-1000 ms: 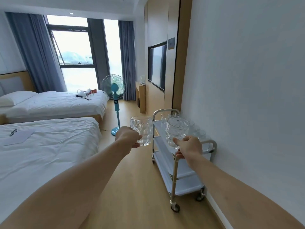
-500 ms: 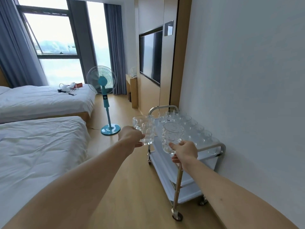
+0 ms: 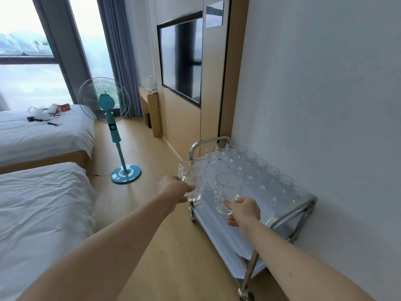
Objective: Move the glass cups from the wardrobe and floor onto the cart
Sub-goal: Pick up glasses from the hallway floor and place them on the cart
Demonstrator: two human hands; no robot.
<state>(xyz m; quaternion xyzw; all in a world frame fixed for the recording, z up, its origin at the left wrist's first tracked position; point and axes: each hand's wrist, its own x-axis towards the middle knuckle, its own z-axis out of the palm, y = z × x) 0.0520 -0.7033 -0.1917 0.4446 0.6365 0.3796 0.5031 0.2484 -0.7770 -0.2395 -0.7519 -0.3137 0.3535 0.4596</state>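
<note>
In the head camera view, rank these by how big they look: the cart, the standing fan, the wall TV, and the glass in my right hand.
1. Cart
2. Wall TV and standing fan: look alike
3. Glass

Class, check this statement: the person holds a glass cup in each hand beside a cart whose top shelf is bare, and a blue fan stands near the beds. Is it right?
One thing is wrong: the top shelf of the cart is not bare. The head view shows rows of glass cups on it. The rest holds: the left hand and the right hand each hold a glass cup, and the blue fan stands near the beds.
</note>
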